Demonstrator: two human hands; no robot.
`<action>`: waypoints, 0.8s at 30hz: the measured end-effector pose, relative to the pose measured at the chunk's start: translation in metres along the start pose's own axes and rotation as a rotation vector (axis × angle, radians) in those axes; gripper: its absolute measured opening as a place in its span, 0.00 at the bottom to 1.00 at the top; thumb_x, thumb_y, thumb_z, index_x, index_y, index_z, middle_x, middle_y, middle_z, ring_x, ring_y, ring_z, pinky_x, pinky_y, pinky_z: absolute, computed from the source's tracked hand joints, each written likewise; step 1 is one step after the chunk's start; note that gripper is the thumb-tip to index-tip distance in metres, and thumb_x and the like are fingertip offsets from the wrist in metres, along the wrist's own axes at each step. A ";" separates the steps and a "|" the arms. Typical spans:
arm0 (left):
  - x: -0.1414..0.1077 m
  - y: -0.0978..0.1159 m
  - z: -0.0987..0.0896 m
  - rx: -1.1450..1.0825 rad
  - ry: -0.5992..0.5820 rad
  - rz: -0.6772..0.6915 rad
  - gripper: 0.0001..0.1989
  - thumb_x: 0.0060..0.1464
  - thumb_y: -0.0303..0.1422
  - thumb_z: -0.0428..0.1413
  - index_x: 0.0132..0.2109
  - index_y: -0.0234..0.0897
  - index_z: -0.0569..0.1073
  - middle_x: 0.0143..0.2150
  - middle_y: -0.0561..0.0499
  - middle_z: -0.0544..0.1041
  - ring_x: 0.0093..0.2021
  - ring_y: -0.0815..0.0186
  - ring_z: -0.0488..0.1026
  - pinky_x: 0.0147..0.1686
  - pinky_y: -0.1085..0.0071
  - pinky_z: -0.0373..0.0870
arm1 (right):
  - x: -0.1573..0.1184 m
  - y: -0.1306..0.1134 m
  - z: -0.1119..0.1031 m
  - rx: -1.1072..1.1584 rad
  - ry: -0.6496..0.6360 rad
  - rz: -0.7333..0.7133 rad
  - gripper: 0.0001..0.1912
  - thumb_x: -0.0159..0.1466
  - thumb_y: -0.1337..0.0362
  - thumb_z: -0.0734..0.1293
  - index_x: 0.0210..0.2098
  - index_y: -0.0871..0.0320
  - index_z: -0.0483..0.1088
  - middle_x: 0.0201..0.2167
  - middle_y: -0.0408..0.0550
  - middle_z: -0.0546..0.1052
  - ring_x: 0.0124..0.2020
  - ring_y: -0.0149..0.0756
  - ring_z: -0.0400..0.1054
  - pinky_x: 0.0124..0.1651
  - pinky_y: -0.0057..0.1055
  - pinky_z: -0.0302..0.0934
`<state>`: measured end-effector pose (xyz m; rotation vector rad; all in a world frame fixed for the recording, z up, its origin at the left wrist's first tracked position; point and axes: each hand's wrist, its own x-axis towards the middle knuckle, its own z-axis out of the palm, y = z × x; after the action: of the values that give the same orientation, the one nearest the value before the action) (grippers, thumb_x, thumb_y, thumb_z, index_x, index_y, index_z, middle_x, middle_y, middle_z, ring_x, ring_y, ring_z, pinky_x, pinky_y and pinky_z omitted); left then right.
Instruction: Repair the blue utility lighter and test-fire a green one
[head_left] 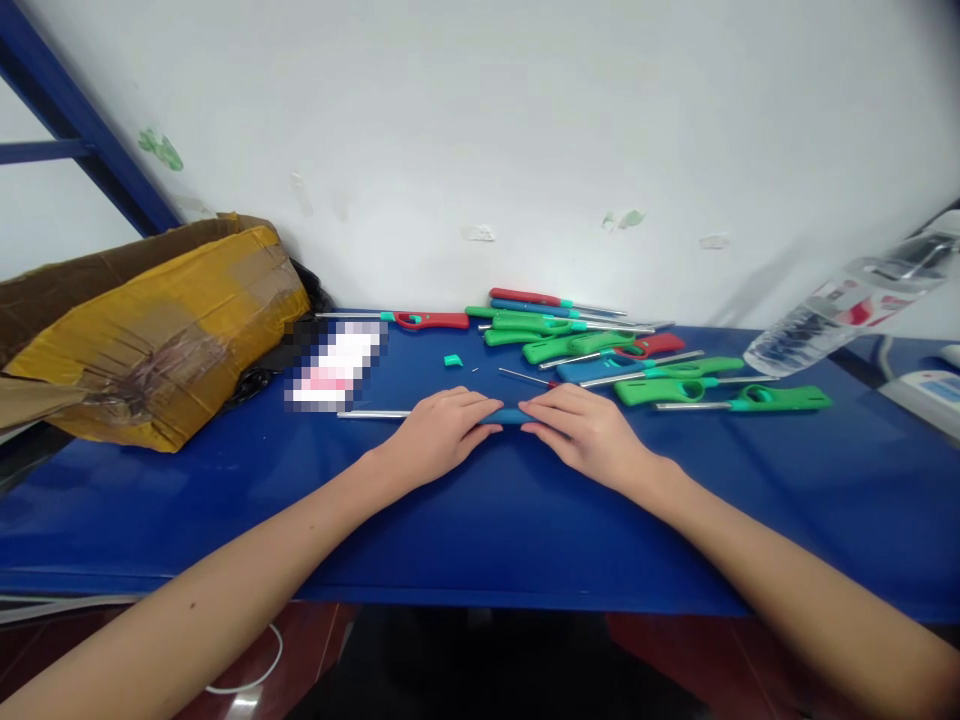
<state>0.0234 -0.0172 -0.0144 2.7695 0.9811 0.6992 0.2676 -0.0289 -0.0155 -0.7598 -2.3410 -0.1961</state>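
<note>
Against a white wall (pixel 480 130), at a blue bench (pixel 480 540): holding a blue-handled lighter (pixel 511 415) in both hands

Gripping the handle from both sides, with left hand (pixel 442 435) toward the metal rod (pixel 373 414) and right hand (pixel 592 435) toward the far end. Closed on the handle in each grip, thumb below and fingers above, leaving only a short middle stretch in sight. Held roughly level, nearer the bench's back edge than its front; cannot tell whether touching the surface. Looks like two-handed handling of the handle; would call, in any shift, for even pressure and room for the rod on the left.

Just beyond, scattered: a teal piece (pixel 453 361), a tiny pin (pixel 475 370) and a thin metal shaft (pixel 525 377), partly hidden by the right hand. Spread toward the back right: mostly green lighters (pixel 787 399), with a bottle (pixel 810 320) beyond. Near the back left: a red lighter (pixel 442 320) and a taped cardboard box (pixel 202 350).
</note>
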 end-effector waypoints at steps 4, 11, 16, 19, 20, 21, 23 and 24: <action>-0.001 -0.009 -0.008 0.004 -0.054 -0.033 0.24 0.61 0.43 0.57 0.59 0.33 0.70 0.50 0.43 0.77 0.50 0.56 0.72 0.51 0.59 0.70 | 0.000 0.003 -0.002 -0.066 0.018 -0.026 0.10 0.65 0.67 0.67 0.44 0.61 0.77 0.38 0.53 0.81 0.37 0.41 0.74 0.41 0.38 0.70; -0.002 -0.021 -0.025 -0.081 -0.153 -0.037 0.20 0.64 0.42 0.53 0.56 0.37 0.74 0.50 0.43 0.75 0.50 0.57 0.69 0.51 0.60 0.68 | -0.001 0.006 -0.003 -0.100 -0.013 -0.010 0.08 0.65 0.65 0.68 0.39 0.60 0.79 0.34 0.51 0.81 0.34 0.38 0.74 0.36 0.34 0.69; -0.002 -0.021 -0.022 -0.135 -0.158 -0.118 0.20 0.59 0.45 0.58 0.54 0.40 0.77 0.50 0.46 0.75 0.50 0.57 0.70 0.50 0.61 0.69 | 0.000 0.003 -0.005 -0.063 -0.075 -0.002 0.08 0.66 0.65 0.66 0.37 0.59 0.79 0.33 0.50 0.79 0.33 0.37 0.72 0.36 0.34 0.69; -0.002 -0.022 -0.021 -0.153 -0.160 -0.156 0.22 0.55 0.46 0.61 0.53 0.42 0.77 0.50 0.47 0.76 0.50 0.56 0.70 0.49 0.60 0.69 | 0.001 0.000 -0.007 -0.036 -0.120 0.014 0.10 0.67 0.65 0.65 0.35 0.59 0.79 0.32 0.50 0.79 0.33 0.36 0.72 0.36 0.33 0.69; -0.002 -0.023 -0.021 -0.158 -0.158 -0.163 0.22 0.55 0.46 0.62 0.53 0.42 0.77 0.50 0.47 0.76 0.50 0.56 0.70 0.49 0.60 0.69 | 0.002 -0.001 -0.008 -0.030 -0.132 0.022 0.10 0.67 0.65 0.65 0.35 0.59 0.79 0.32 0.50 0.79 0.33 0.36 0.72 0.37 0.33 0.69; -0.001 -0.023 -0.021 -0.163 -0.158 -0.164 0.22 0.54 0.46 0.62 0.53 0.42 0.77 0.50 0.47 0.76 0.50 0.56 0.70 0.49 0.60 0.68 | 0.002 -0.001 -0.008 -0.025 -0.142 0.035 0.11 0.68 0.65 0.64 0.36 0.59 0.79 0.32 0.50 0.78 0.34 0.36 0.72 0.37 0.33 0.68; -0.001 -0.025 -0.023 -0.175 -0.170 -0.154 0.21 0.55 0.46 0.61 0.52 0.42 0.78 0.50 0.47 0.76 0.50 0.56 0.70 0.50 0.61 0.68 | 0.003 -0.002 -0.008 -0.011 -0.156 0.062 0.11 0.68 0.65 0.64 0.36 0.59 0.79 0.32 0.51 0.78 0.34 0.37 0.72 0.38 0.34 0.68; 0.000 -0.026 -0.024 -0.182 -0.177 -0.147 0.21 0.55 0.46 0.61 0.52 0.41 0.77 0.50 0.47 0.76 0.50 0.56 0.70 0.50 0.61 0.68 | 0.003 -0.002 -0.007 -0.003 -0.160 0.071 0.11 0.68 0.65 0.64 0.36 0.59 0.79 0.32 0.51 0.78 0.35 0.37 0.72 0.38 0.34 0.68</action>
<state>-0.0028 0.0021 -0.0002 2.5218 1.0174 0.4855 0.2689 -0.0312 -0.0078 -0.8880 -2.4591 -0.1106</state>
